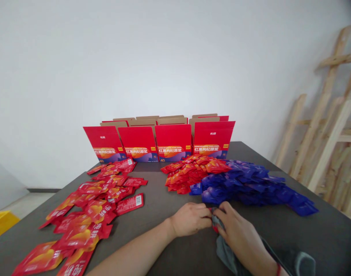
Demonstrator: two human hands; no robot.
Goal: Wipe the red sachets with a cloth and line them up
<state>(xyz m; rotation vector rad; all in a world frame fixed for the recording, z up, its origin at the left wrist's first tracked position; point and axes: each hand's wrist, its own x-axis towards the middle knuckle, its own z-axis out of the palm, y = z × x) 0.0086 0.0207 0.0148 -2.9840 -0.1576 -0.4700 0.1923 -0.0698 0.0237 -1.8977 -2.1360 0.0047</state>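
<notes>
My left hand (191, 219) is closed in a pinch, its fingertips meeting those of my right hand at the front middle of the table. My right hand (239, 230) is closed around a grey cloth (226, 251), which hangs down toward the table's near edge. Between the two hands show small bits of a red sachet (215, 229), mostly hidden by fingers and cloth. Just beyond the hands lies a heap of blue sachets (244, 184). Against it rests a pile of red sachets (189, 174).
More red sachets (89, 214) spread along the table's left side. Open red cartons (172, 143) stand in rows at the back, flaps up. Wooden frames (322, 115) lean on the right. A yellow bin (2, 223) is at far left, beyond the dark table (158, 191).
</notes>
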